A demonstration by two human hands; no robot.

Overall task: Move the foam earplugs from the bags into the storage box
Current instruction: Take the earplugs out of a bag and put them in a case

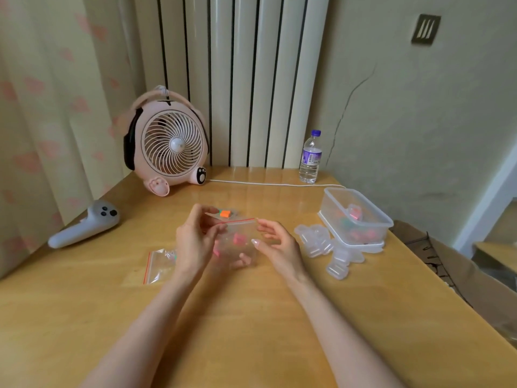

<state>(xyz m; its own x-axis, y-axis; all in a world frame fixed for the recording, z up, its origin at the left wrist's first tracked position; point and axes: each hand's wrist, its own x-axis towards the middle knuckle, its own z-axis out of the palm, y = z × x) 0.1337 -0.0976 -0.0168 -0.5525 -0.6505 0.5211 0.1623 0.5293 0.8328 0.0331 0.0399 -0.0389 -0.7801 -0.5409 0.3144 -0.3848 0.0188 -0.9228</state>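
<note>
Over the middle of the table, my left hand [195,242] holds a clear zip bag [237,239] with a red seal strip; pink earplugs show inside it. My right hand [275,245] is at the bag's right edge, fingers apart, touching or almost touching it. Just behind it, another bag with orange and green earplugs [224,213] rests on the table. A third zip bag [159,264] lies flat to the left of my left wrist. The clear storage box [356,219] stands open at the right with coloured earplugs inside.
Several small clear plastic cases [324,245] are piled in front of the box. A pink desk fan [167,147] and its white cord [265,184] sit at the back, next to a water bottle [310,156]. A white controller [84,225] lies at the left edge.
</note>
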